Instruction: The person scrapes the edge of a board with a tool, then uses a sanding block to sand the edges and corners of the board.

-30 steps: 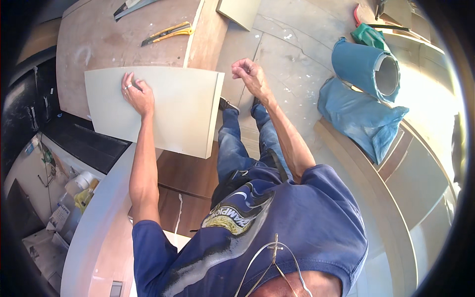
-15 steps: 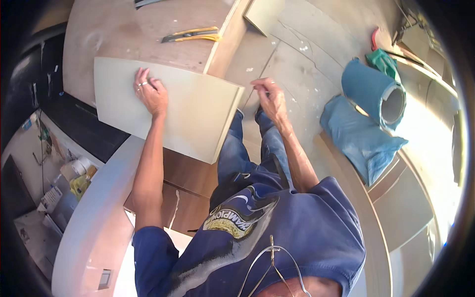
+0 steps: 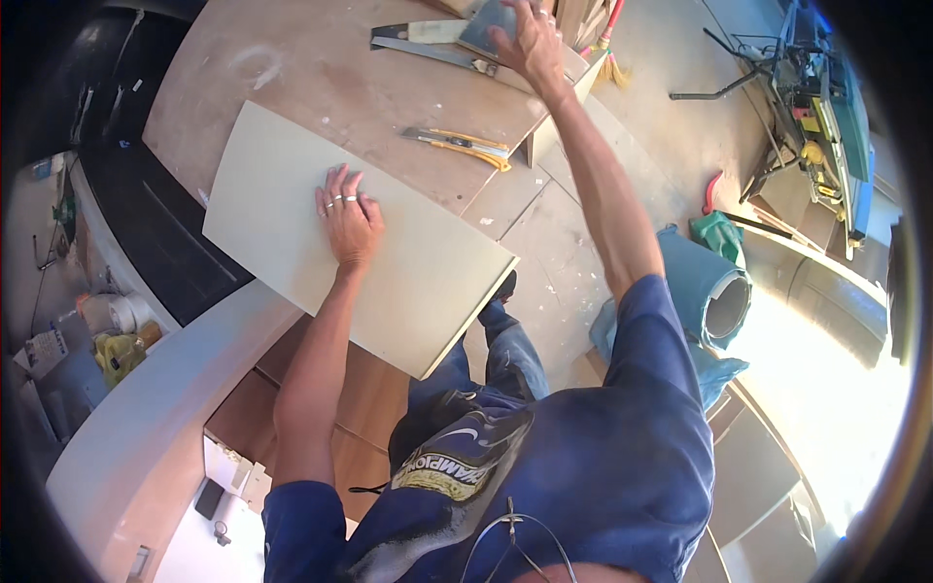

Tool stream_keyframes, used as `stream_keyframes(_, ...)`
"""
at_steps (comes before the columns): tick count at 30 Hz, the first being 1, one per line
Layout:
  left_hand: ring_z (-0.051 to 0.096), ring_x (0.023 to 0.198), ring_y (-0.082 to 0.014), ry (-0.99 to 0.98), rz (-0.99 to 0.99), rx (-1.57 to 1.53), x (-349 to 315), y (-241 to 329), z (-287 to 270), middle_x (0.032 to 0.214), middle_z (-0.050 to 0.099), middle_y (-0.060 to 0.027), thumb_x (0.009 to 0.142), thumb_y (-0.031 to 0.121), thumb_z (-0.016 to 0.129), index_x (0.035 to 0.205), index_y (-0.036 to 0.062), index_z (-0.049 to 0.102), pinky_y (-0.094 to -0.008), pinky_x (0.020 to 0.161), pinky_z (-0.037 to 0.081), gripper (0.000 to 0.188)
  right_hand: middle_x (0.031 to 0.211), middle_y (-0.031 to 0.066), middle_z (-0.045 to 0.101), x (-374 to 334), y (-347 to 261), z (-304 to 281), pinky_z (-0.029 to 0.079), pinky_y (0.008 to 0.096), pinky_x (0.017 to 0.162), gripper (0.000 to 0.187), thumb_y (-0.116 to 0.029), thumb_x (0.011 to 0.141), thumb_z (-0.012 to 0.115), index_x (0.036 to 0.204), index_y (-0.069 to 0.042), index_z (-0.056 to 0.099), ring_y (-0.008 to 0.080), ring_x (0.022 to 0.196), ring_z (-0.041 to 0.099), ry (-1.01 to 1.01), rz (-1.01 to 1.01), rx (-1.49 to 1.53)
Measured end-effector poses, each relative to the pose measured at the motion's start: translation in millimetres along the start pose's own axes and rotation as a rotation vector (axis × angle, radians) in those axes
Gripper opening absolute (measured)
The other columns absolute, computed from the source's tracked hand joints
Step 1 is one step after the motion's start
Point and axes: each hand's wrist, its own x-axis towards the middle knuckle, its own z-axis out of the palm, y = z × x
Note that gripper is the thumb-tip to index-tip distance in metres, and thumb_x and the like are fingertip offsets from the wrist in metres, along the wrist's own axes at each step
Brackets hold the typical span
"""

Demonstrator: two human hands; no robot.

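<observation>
My left hand [image 3: 348,219] lies flat on a pale cream board [image 3: 292,233], fingers slightly spread, a ring on one finger. The board rests on the wooden worktop and juts past its near edge. My right arm stretches far forward. My right hand [image 3: 535,51] is over the right end of a flat grey-blue block [image 3: 483,29], its thumb spread from the fingers; a firm grip on the block does not show. Just left of the block lies a handsaw [image 3: 428,41]. A yellow utility knife [image 3: 457,144] is on the worktop between the board and the saw.
A blue roll [image 3: 724,301] with a hollow core stands at the right, near green cloth [image 3: 717,236]. Farther off are a broom [image 3: 612,68] and a folding metal stand [image 3: 739,73]. A curved pale counter edge [image 3: 165,389] runs along my left side.
My right hand has moved from beside the board far forward to the grey-blue block. My left hand stays on the board. The view has shifted, bringing the saw and block into sight.
</observation>
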Motion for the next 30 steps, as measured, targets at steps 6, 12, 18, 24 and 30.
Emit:
stream_keyframes(6,0.040,0.147,-0.0331,-0.033,-0.032,-0.027,-11,-9,-5,0.150,0.050,-0.0107,0.092,0.011,0.056,0.134,0.0098,0.053,-0.0596,0.123,0.026,0.042,0.132,0.0230,0.061,24,0,26,0.044,0.0585,0.103,0.056,-0.034,0.087,0.077,0.132,-0.007,0.057,0.0424,0.127,0.055,-0.128,-0.070,0.000)
stream_keyframes(12,0.038,0.148,-0.0320,-0.031,-0.026,-0.060,-5,-5,-3,0.151,0.049,-0.0110,0.093,0.011,0.057,0.136,0.0099,0.051,-0.0599,0.124,0.023,0.043,0.115,0.0134,0.066,-43,-30,-19,0.054,0.0478,0.087,0.032,-0.019,0.088,0.074,0.119,-0.011,0.067,0.0359,0.103,0.067,-0.124,-0.144,-0.037)
stream_keyframes(18,0.040,0.147,-0.0316,0.029,-0.007,-0.071,-5,-12,-7,0.150,0.050,-0.0108,0.093,0.012,0.058,0.135,0.0103,0.052,-0.0603,0.123,0.024,0.042,0.116,0.0111,0.068,-48,-48,28,0.049,0.0479,0.099,0.037,-0.025,0.092,0.072,0.127,-0.015,0.065,0.0346,0.118,0.062,-0.298,-0.105,-0.298)
stream_keyframes(24,0.043,0.145,-0.0305,0.013,-0.002,-0.088,-6,-3,-1,0.148,0.052,-0.0103,0.094,0.015,0.057,0.133,0.0112,0.057,-0.0596,0.122,0.026,0.039,0.110,0.0210,0.066,-65,-5,66,0.047,0.0587,0.091,0.027,-0.022,0.096,0.063,0.115,-0.003,0.058,0.0445,0.113,0.059,-0.374,-0.073,-0.357)
stream_keyframes(30,0.045,0.144,-0.0285,0.046,0.003,-0.075,-7,1,4,0.146,0.054,-0.0081,0.094,0.016,0.056,0.131,0.0123,0.058,-0.0590,0.121,0.027,0.037,0.114,0.0186,0.069,-142,-50,-78,0.050,0.0533,0.086,0.037,-0.022,0.097,0.065,0.128,-0.005,0.055,0.0354,0.105,0.066,-0.456,0.249,0.174)
